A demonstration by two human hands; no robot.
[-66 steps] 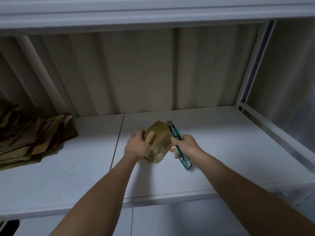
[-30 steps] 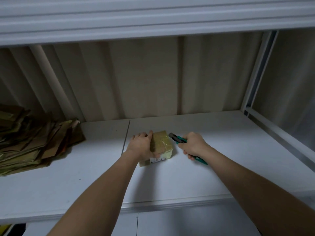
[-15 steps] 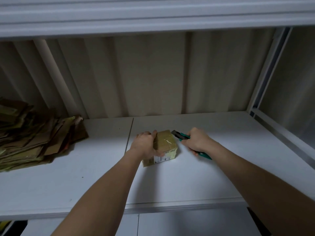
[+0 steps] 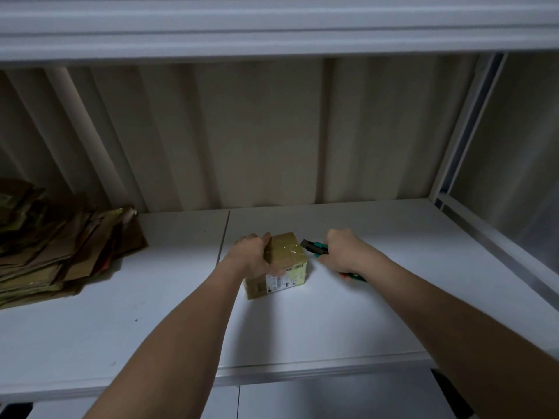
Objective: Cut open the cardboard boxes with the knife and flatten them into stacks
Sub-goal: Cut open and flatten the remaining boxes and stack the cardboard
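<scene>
A small brown cardboard box (image 4: pixel 287 261), taped over and with a white label on its near side, sits on the white shelf (image 4: pixel 332 328) in the middle. My left hand (image 4: pixel 252 254) grips its left side and top, thumb on the near face. My right hand (image 4: pixel 344 249) holds a green utility knife (image 4: pixel 316 247), whose dark tip points left at the box's upper right edge. Whether the blade touches the tape is hard to tell.
A messy stack of flattened brown cardboard (image 4: pixel 54 240) lies at the left end of the shelf. A ribbed beige wall stands behind. An upper shelf hangs overhead and a white metal frame (image 4: pixel 459 140) borders the right side.
The box went from lifted and tilted in my left hand to resting flat on the shelf. My right hand turned the knife so its tip points at the box's right edge.
</scene>
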